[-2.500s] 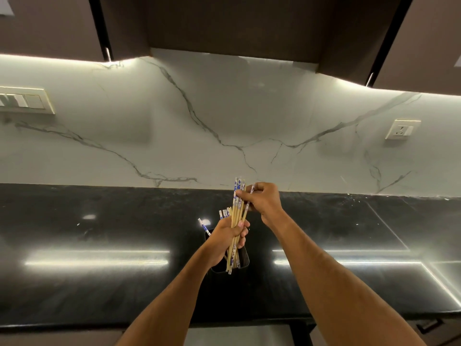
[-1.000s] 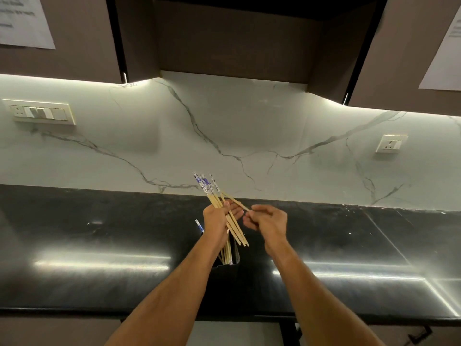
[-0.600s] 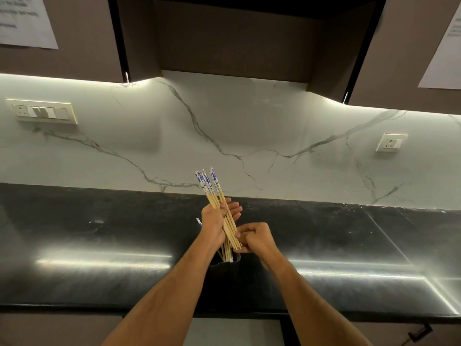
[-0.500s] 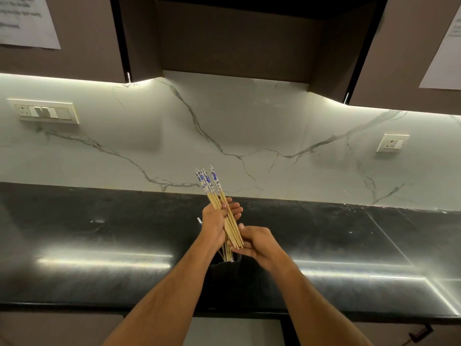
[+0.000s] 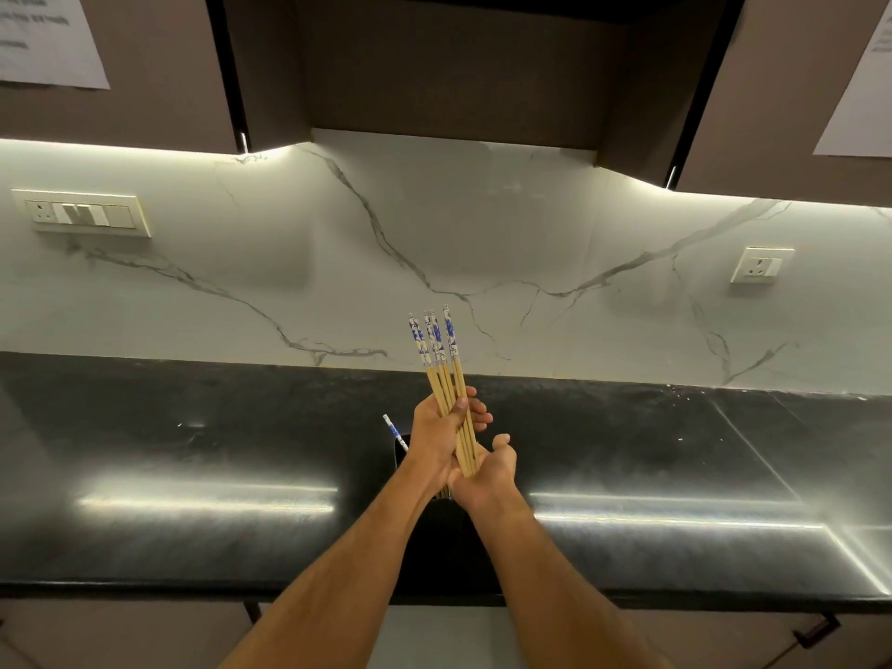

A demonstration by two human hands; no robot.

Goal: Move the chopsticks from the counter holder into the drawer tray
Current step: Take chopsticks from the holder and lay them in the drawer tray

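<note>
A bundle of several wooden chopsticks with blue-and-white patterned tops stands nearly upright above the counter, gripped by my left hand around its middle. My right hand cups the bundle's lower tips from below, palm up, thumb raised. Under both hands a dark holder sits on the counter, mostly hidden. One more chopstick leans out of its left side. No drawer tray is in view.
The glossy black countertop runs the full width, its front edge near the bottom. Behind it rises a white marble backsplash with a switch panel at left and a socket at right. Dark upper cabinets hang overhead.
My left hand turned the bundle from a leftward lean to nearly upright. My right hand came down from beside the sticks and now cups their lower tips.
</note>
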